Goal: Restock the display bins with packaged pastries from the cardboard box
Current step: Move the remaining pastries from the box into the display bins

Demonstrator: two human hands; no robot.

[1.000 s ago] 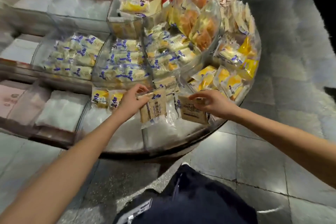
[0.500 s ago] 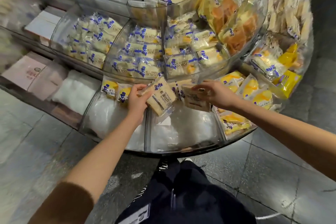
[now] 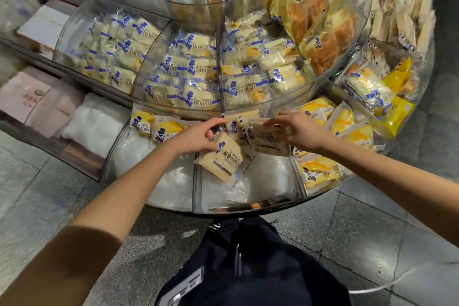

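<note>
One packaged pastry (image 3: 224,160) lay tilted across the divider (image 3: 195,181) of the lower-tier bin (image 3: 248,208). My left hand (image 3: 196,138) gripped its upper corner, fingers (image 3: 213,122) curled. My right hand (image 3: 301,131) pinched a second pastry (image 3: 269,140) just beside it.

Your left hand (image 3: 196,136) holds a tilted pack (image 3: 224,160) over the front bin (image 3: 248,209). Your right hand (image 3: 298,131) pinches a second pack (image 3: 268,139) just beside it. Yellow packs (image 3: 345,119) lie to the right.

Left packet (image 3: 224,159) now lower, flatter
</note>
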